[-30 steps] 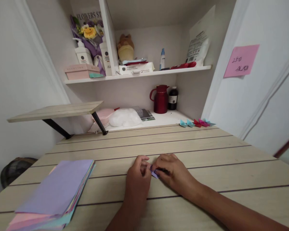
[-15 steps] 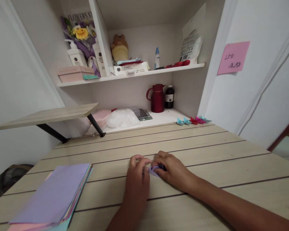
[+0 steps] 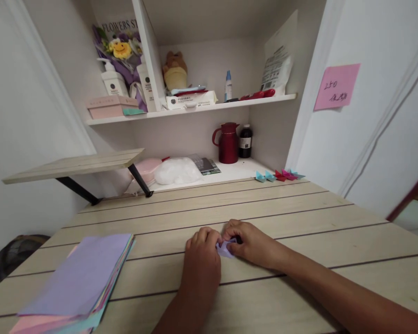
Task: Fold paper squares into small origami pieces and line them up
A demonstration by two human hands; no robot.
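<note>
A small folded piece of purple paper (image 3: 225, 250) lies at the middle of the wooden table (image 3: 153, 264), between my two hands. My right hand (image 3: 245, 241) pinches it from the right, thumb on the near side and fingers curled over the far side. At its left edge, my left hand (image 3: 204, 246) has its fingers bent and drawn together, with thumb and index tip gripping the paper. Parts of the paper are hidden under the fingertips. Off to the left is a stack of coloured paper sheets (image 3: 80, 273), a purple one on top.
Several folded paper boats (image 3: 280, 175) stand in a row at the table's back right edge. Behind are a red jug (image 3: 228, 144), a dark bottle (image 3: 245, 141) and a white plastic bag (image 3: 177, 170). A small raised shelf (image 3: 76, 164) juts out at left.
My left hand's fingers have closed in from a looser spread and moved slightly right onto the paper. My right hand keeps its pinch. The view has shifted a little.
</note>
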